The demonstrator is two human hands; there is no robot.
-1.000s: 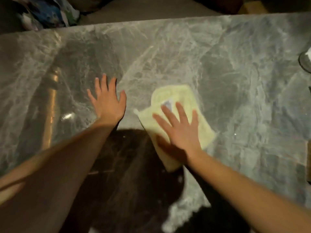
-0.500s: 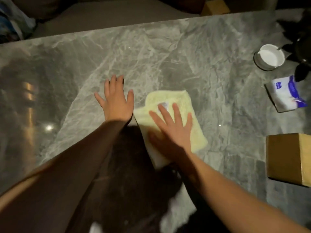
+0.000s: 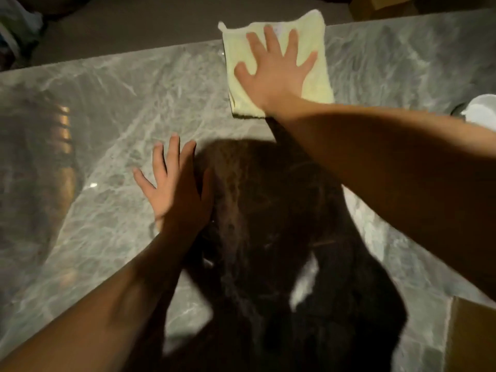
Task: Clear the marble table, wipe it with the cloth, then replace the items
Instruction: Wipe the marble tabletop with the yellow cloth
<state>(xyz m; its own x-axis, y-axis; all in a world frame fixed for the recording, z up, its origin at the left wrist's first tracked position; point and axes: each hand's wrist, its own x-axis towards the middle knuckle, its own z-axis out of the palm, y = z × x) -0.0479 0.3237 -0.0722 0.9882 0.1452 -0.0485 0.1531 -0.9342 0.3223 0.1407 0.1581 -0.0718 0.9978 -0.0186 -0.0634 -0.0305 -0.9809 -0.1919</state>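
The pale yellow cloth (image 3: 316, 81) lies at the far edge of the grey marble table (image 3: 120, 108), its top part hanging past the edge. My right hand (image 3: 273, 68) presses flat on the cloth with fingers spread, arm stretched forward. My left hand (image 3: 174, 189) rests palm down on the bare marble, nearer to me and left of the cloth, fingers apart and holding nothing.
A brown cardboard box (image 3: 472, 336) stands at the near right corner of the view. A white round object (image 3: 483, 111) shows at the right edge behind my forearm. My dark shadow covers the table's middle. Beyond the far edge is dim floor.
My right hand has pushed the cloth away from me, from the table's middle to its far edge. My left hand stayed planted on the marble. The view tilted down and forward.
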